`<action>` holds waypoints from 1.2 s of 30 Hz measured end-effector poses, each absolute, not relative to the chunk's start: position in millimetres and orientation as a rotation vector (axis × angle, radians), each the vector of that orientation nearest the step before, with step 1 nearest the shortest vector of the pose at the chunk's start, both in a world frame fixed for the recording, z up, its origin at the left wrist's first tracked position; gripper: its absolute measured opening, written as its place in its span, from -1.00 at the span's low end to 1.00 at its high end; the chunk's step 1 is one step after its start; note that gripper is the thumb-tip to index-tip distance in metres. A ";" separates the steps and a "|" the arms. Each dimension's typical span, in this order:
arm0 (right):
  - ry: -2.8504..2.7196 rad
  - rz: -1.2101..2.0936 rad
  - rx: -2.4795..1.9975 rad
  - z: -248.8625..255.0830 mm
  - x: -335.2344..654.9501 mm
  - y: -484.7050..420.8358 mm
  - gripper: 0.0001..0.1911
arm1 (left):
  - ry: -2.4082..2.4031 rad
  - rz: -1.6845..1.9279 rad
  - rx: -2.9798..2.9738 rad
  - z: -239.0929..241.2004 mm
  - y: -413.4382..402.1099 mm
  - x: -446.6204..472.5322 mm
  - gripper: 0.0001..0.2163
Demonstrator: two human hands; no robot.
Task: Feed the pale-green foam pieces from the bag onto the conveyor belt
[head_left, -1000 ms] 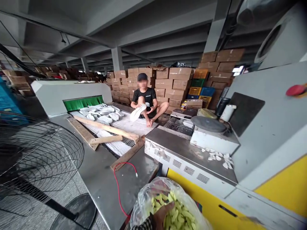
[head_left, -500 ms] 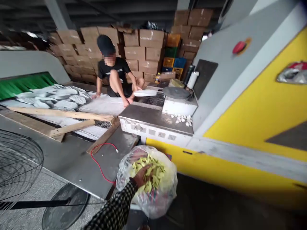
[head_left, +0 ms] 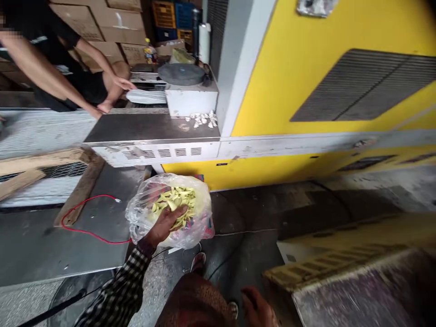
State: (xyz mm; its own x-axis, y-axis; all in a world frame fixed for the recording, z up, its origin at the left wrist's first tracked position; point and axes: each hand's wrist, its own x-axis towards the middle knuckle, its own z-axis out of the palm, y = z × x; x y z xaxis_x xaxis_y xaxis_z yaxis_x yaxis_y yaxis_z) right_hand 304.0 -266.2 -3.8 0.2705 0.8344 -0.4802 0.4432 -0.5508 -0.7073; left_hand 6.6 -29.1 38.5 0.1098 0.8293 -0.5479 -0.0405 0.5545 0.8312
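My left hand (head_left: 165, 223), with a black-and-white checked sleeve, reaches into a clear plastic bag (head_left: 139, 200). Its thumb and fingers are closed round some thin yellow-green leaf-shaped pieces (head_left: 184, 196); what they are made of I cannot tell. More of these pieces lie heaped in the bag around the hand. Low in the picture my right hand (head_left: 260, 311) hangs apart from the bag, near my leg; it is blurred and partly cut off, so its fingers do not show clearly.
A yellow and grey machine (head_left: 272, 100) stands behind the bag. A red cord (head_left: 91, 234) lies on the metal table (head_left: 102, 254) at left. At upper left a person (head_left: 68, 59) sits with a hand on white flat pieces (head_left: 146, 96). A worn board-like surface (head_left: 357, 290) juts in at lower right.
The view has swung right and down, so the machine and floor fill more of it. My right hand has come into view. My left hand stays in the bag, its thumb now visible over the pieces.
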 end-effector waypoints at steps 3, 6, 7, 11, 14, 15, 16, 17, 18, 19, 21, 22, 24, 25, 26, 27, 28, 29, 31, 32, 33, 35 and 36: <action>-1.065 1.202 -1.959 30.8 305.1 -259.9 -0.60 | 1.052 0.377 1.128 69.8 -51.0 56.9 -0.59; -0.955 1.114 -1.881 65.5 318.3 -256.4 -0.61 | 0.720 0.027 1.303 85.8 -83.1 122.9 -0.63; -0.908 1.072 -1.845 73.7 326.4 -259.2 -0.61 | 0.617 -0.057 1.321 88.4 -96.6 144.9 -0.64; -0.678 1.109 -1.619 85.9 367.5 -304.8 -0.60 | 0.350 -0.239 1.339 93.4 -158.4 220.4 -0.69; -0.532 1.075 -1.539 82.1 395.2 -366.2 -0.63 | 0.264 -0.343 1.392 96.2 -207.3 266.5 -0.70; -0.485 1.034 -1.536 80.5 403.0 -388.2 -0.62 | 0.244 -0.379 1.415 97.3 -223.8 281.2 -0.71; -0.439 0.993 -1.534 79.1 410.3 -410.1 -0.62 | 0.227 -0.419 1.437 98.2 -240.4 295.7 -0.70; -0.392 0.955 -1.531 77.8 417.3 -431.3 -0.62 | 0.209 -0.461 1.461 98.9 -257.2 310.3 -0.70; -0.340 0.917 -1.522 76.7 424.0 -451.8 -0.63 | 0.189 -0.506 1.486 99.1 -274.1 324.8 -0.71; -0.284 0.876 -1.510 75.3 430.5 -471.4 -0.63 | 0.170 -0.551 1.507 98.7 -291.0 339.3 -0.71; -0.150 0.790 -1.485 70.5 442.8 -507.7 -0.64 | 0.146 -0.619 1.515 94.9 -325.0 367.9 -0.69; -0.078 0.757 -1.471 66.6 448.6 -524.3 -0.65 | 0.141 -0.645 1.497 91.0 -341.9 381.7 -0.68; 0.064 0.732 -1.440 54.7 459.5 -553.6 -0.65 | 0.169 -0.691 1.447 79.1 -374.8 407.3 -0.64; 0.122 0.734 -1.425 47.1 464.7 -566.3 -0.64 | 0.193 -0.707 1.435 71.3 -390.3 418.5 -0.63; 0.164 0.733 -1.413 38.8 470.1 -577.8 -0.63 | 0.218 -0.719 1.434 62.7 -404.7 428.3 -0.63; 0.192 0.720 -1.408 30.1 475.7 -588.3 -0.62 | 0.242 -0.725 1.438 53.7 -417.6 436.3 -0.63; 0.209 0.690 -1.412 21.7 481.8 -598.0 -0.61 | 0.263 -0.726 1.444 44.8 -428.8 442.6 -0.63; 0.222 0.645 -1.429 13.9 488.5 -607.2 -0.60 | 0.281 -0.727 1.447 36.5 -438.0 447.0 -0.62; 0.226 0.560 -1.509 1.7 503.7 -624.4 -0.60 | 0.314 -0.751 1.433 23.2 -450.4 451.2 -0.60; 0.215 0.543 -1.570 -2.2 511.7 -632.7 -0.60 | 0.330 -0.763 1.422 18.7 -454.2 451.7 -0.59; 0.196 0.542 -1.641 -4.3 519.5 -640.6 -0.60 | 0.340 -0.771 1.411 15.8 -457.0 451.7 -0.59; 0.144 0.548 -1.789 -3.1 532.2 -654.6 -0.59 | 0.344 -0.769 1.393 14.4 -461.5 452.4 -0.59; 0.118 0.532 -1.850 0.5 536.2 -660.1 -0.57 | 0.334 -0.765 1.392 15.5 -464.0 453.8 -0.60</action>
